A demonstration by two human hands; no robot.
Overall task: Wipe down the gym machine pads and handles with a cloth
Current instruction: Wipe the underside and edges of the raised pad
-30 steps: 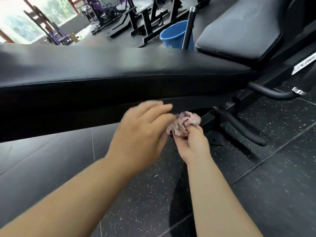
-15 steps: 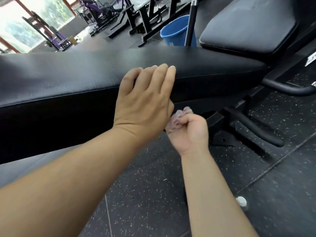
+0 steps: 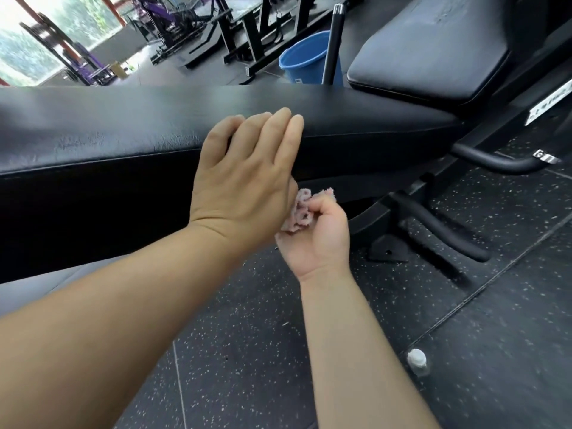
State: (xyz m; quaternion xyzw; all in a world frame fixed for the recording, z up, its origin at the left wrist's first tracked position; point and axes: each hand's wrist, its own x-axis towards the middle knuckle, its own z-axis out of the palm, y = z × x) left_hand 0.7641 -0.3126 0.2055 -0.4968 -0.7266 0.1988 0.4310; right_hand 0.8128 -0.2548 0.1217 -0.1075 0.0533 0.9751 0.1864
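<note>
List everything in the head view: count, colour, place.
long pad: 1, black, across the frame's middle
second pad: 1, black, upper right, tilted
padded bar: 1, black, low, right of centre
curved handle: 1, black, right edge
cloth: 1, pink, bunched below the long pad
bucket: 1, blue, behind the long pad
pole: 1, black, chrome tip, before the bucket
bottle: 1, white cap, on floor, lower right
floor: 1, black, speckled
machines: several, purple and black, far back
left hand: fingers rest on long pad's edge
right hand: grips cloth
</note>
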